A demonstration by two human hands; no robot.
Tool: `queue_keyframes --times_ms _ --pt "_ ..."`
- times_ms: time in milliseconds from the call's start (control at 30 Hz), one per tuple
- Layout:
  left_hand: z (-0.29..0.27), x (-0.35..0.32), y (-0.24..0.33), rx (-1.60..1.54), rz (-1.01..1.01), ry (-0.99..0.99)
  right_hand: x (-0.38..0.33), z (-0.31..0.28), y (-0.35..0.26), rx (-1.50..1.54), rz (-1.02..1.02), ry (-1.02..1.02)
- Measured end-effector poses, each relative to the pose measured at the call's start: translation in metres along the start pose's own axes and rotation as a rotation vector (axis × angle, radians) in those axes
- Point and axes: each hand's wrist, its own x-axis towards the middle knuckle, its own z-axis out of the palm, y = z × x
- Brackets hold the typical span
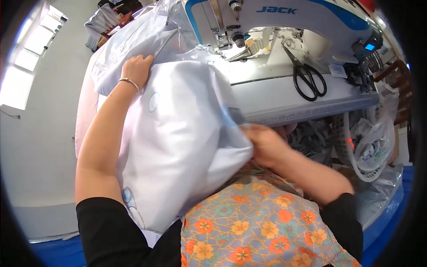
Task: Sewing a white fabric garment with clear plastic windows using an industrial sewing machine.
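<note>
A large piece of white fabric (178,133) drapes from the sewing table down onto my lap. My left hand (135,67) rests on its upper part, fingers curled over a fold near the left end of the table; a thin bracelet circles that wrist. At the table's front edge my right hand (263,142) pinches the fabric's lower right corner. The white and blue sewing machine (284,18) stands behind the fabric, its needle area (235,38) just beyond the cloth.
Black scissors (307,75) lie on the grey table top (275,95) right of the needle. Under the table at the right hang clear plastic bags and a white hose (369,151). More bagged cloth is piled at the back left (106,22). A floral apron (258,222) covers my lap.
</note>
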Motion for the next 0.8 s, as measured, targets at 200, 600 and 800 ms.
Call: queue_keyframes --times_ms 200,600,800 --pt "-0.028 -0.008 0.019 0.001 -0.051 -0.224 -0.02 0.009 -0.146 -0.688 0.046 0.139" --pt "-0.091 -0.028 0.156 -0.507 0.399 -0.216 0.027 0.029 -0.221 -2.11 0.336 -0.074" --pt "-0.107 -0.023 0.167 -0.724 0.374 -0.286 0.073 0.022 -0.176 -1.831 -0.175 0.048"
